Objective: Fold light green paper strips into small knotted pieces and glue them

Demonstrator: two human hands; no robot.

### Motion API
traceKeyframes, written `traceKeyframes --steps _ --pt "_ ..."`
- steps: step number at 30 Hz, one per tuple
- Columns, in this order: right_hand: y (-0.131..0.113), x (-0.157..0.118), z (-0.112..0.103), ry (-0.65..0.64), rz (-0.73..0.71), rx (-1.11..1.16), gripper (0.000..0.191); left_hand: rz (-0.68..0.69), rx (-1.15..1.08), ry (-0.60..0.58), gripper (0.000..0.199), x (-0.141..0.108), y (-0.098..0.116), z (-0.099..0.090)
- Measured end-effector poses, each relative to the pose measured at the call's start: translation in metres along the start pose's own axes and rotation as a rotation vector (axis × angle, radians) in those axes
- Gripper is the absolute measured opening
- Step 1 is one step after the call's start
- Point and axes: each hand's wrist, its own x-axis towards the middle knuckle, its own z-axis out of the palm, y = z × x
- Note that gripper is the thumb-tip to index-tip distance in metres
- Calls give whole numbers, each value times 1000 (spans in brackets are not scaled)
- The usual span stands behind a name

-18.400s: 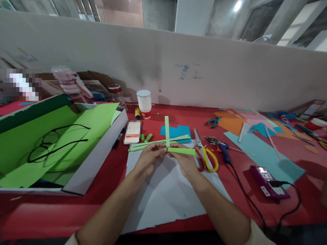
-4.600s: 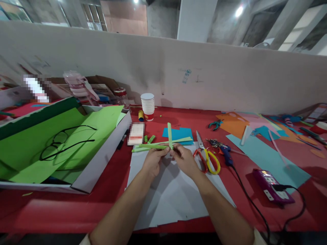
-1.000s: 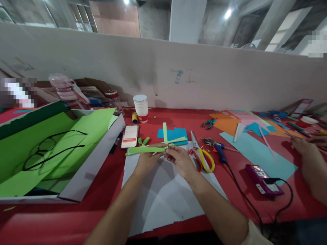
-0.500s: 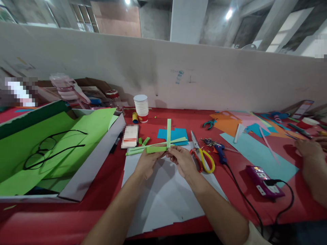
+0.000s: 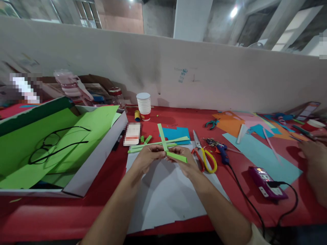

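Note:
Light green paper strips (image 5: 162,136), joined at an angle, are pinched between my two hands above the white sheets (image 5: 163,200). One strip points up and away; the other slants right across my right hand. My left hand (image 5: 150,156) closes its fingertips on the strips at the joint. My right hand (image 5: 182,162) grips them from the right, its fingertips partly hidden behind the strip. Behind the hands, more green strips (image 5: 182,139) lie across the sheets' far edge, beside blue paper (image 5: 182,133). Two small folded green pieces (image 5: 148,139) rest nearby.
Scissors (image 5: 209,160), a glue gun (image 5: 223,153) and a purple power box (image 5: 267,183) with cables lie right. A box (image 5: 98,163) with green paper and glasses (image 5: 42,153) stands left. Paper cups (image 5: 144,106) stand behind. Another person's hand (image 5: 313,153) is far right.
The folded strip that extended left now slants right, and the upright strip leans left. Both hands still hold the strips. The view has shifted slightly.

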Motion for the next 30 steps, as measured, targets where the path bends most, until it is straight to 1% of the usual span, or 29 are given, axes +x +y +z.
traceKeyframes --steps 6,11,13,16,18,20,22,24,26,30 --pt "3 1 -2 -24 -14 -21 21 -14 -39 10 14 1 0 -2" --pt "3 1 -5 -122 -94 -72 22 -31 -62 55 17 -1 4 1" --pt "3 1 -5 -118 -107 -92 20 -27 -75 77 18 -1 5 2" --pt "3 2 -4 -80 -114 -77 18 -29 -88 136 20 1 4 3" --pt "4 2 -4 -55 -116 -64 17 -38 -143 162 20 2 2 3" --pt "4 2 -3 -18 -140 -114 13 -62 -247 155 19 3 0 5" --pt "4 2 -4 41 -207 -211 12 -111 -383 131 15 3 -1 7" --pt "4 2 -4 73 -295 -262 13 -172 -506 112 12 2 -1 9" --pt "6 3 -5 62 -354 -255 16 -217 -574 103 12 1 0 11" --pt "9 3 -4 9 -411 -253 19 -242 -601 142 13 1 2 11"
